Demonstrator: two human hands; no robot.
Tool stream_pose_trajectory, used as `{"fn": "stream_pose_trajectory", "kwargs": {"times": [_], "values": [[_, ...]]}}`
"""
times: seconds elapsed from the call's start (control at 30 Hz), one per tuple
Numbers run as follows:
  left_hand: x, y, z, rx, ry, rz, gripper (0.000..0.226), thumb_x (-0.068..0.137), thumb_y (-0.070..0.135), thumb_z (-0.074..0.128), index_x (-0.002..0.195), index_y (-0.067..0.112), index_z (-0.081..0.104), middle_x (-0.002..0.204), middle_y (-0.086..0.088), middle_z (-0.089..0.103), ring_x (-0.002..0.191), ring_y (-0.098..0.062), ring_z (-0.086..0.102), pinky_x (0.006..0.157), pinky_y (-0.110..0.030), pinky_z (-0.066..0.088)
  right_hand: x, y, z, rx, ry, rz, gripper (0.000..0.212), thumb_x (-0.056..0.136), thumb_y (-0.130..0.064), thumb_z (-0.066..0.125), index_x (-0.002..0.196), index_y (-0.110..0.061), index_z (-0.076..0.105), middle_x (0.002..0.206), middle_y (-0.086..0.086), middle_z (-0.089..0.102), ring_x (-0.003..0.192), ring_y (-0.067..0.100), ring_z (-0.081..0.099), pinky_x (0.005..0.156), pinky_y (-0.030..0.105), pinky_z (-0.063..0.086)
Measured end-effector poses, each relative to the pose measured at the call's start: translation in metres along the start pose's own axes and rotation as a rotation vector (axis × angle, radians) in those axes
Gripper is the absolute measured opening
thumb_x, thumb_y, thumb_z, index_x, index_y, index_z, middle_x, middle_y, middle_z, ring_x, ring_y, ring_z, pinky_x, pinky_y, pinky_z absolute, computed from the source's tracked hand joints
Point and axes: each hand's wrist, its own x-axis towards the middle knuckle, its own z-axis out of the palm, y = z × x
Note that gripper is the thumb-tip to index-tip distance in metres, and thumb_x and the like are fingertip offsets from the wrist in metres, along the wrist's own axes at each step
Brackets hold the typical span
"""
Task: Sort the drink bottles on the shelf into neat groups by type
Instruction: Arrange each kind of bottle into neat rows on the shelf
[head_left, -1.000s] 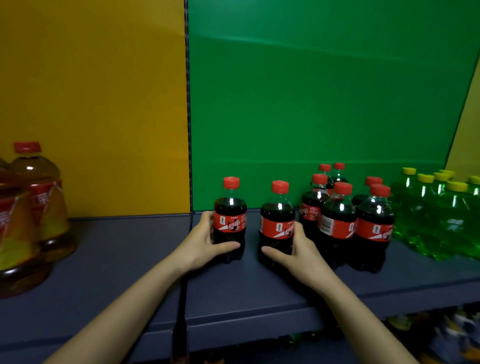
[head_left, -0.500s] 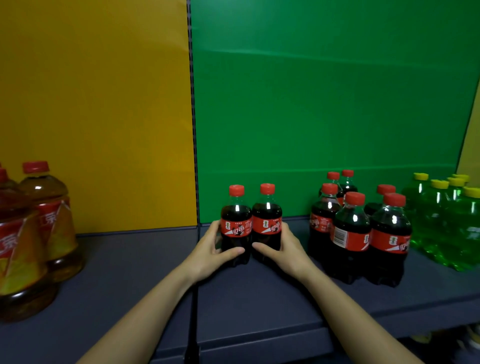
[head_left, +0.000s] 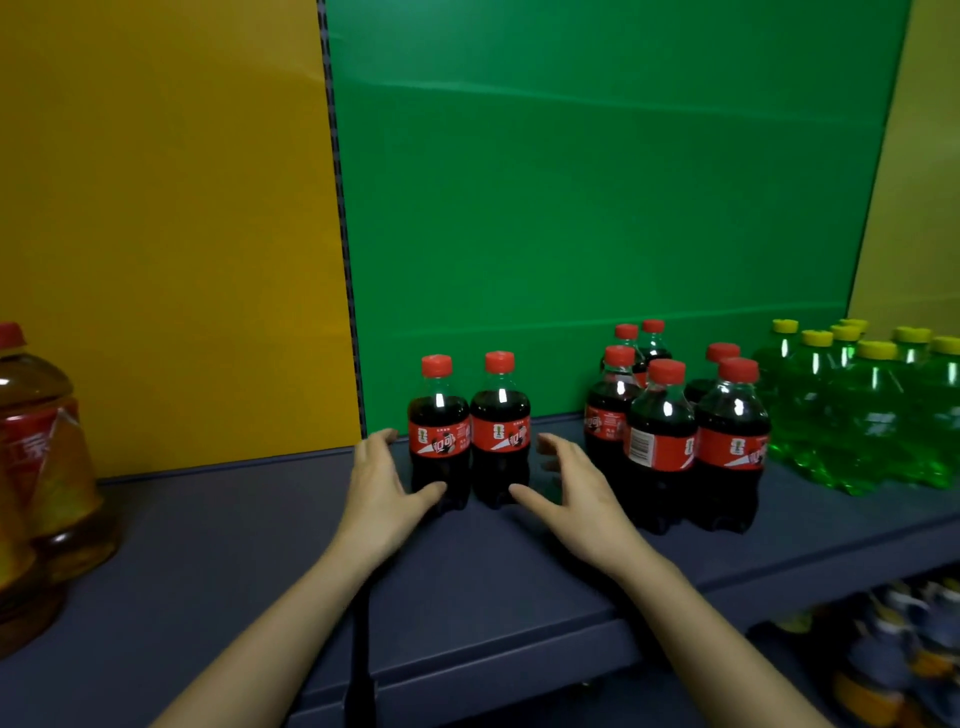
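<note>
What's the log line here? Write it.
left hand open; right hand open; two red-capped plastic cola bottles upright, side by side between hands; larger cola cluster apart

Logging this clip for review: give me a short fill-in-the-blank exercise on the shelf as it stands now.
The pair of cola bottles between the left hand and right hand has ___ caps.
The larger cola cluster stands to the pair's ___.
The green bottles at far right have ___ caps.
The panel behind the colas is ___.
Missing: red; right; yellow; green.
</note>
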Motion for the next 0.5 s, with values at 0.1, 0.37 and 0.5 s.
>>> {"fn": "stream_pose_trajectory", "kwargs": {"times": [0.1,0.37,0.5], "values": [[-0.012,0.020,-0.007,0.044,0.202,0.272,0.051,0.076,0.014,0.072,0.119,0.007,0.045,0.118,-0.006,0.045,0.114,-0.018,0.044,0.091,-0.021,0.034,-0.024,0.004,-0.027,-0.007,0.110,-0.101,0.040,0.085,-0.023,0.063,0.123,-0.021,0.050,0.119,-0.011,0.051,0.109,0.003,0.051,0.098,0.029,0.045],[-0.035,0.098,0.066,-0.035,-0.161,0.423,0.053,0.076,0.033,0.071,0.119,0.016,0.044,0.112,0.008,0.044,0.102,-0.007,0.049,0.090,-0.025,0.044,-0.048,0.040,-0.107,-0.047,0.647,-0.076,0.035,0.079,-0.007,0.067,0.109,-0.017,0.053,0.103,-0.005,0.050,0.097,0.009,0.051,0.084,0.013,0.036],[-0.041,0.121,0.114,-0.080,-0.202,0.309,0.077,0.075,0.038,0.071,0.134,0.018,0.026,0.130,0.005,0.036,0.124,-0.014,0.041,0.104,-0.031,0.037,-0.046,0.069,-0.126,-0.041,0.557,0.084,0.063,0.076,-0.017,0.072,0.129,-0.010,0.039,0.118,-0.007,0.034,0.113,0.012,0.040,0.096,0.027,0.034]]}}
